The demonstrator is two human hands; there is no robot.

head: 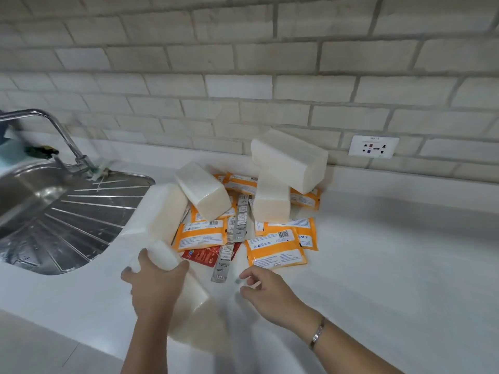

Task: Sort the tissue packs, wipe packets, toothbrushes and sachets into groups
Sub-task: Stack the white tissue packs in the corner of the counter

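The left hand (154, 282) is reaching forward from a bare forearm, its back turned up, and is gripping the held white tissue pack (189, 295), a long plastic-wrapped block. The thumb is wrapping one side of the pack's far end and the fingers are curling round the other, so the block is slanting down under the palm towards the white counter (378, 252); its near end is blurred.

The right hand (264, 290) is hovering low over the counter just right of that pack, fingers loosely bent and slightly spread, thumb apart from the forefinger. A faint smear is showing by the fingertips, too blurred to identify. A silver bracelet (317, 333) is sitting on that wrist.

Beyond both hands the unsorted heap is lying against the pale brick-tiled wall (243, 63): four more white tissue packs (202, 190) are resting across orange-and-white wipe packets (201, 234), long grey strip packs (240, 214) and a red sachet (208, 255). The wipe packets are showing barcodes and fine print too small to read; the grey strips are carrying large letters that look like "GLE".

A steel sink (54, 211) with a chrome tap (54, 125) is lying to the left, and a white wall socket (374, 147) is sitting at right.
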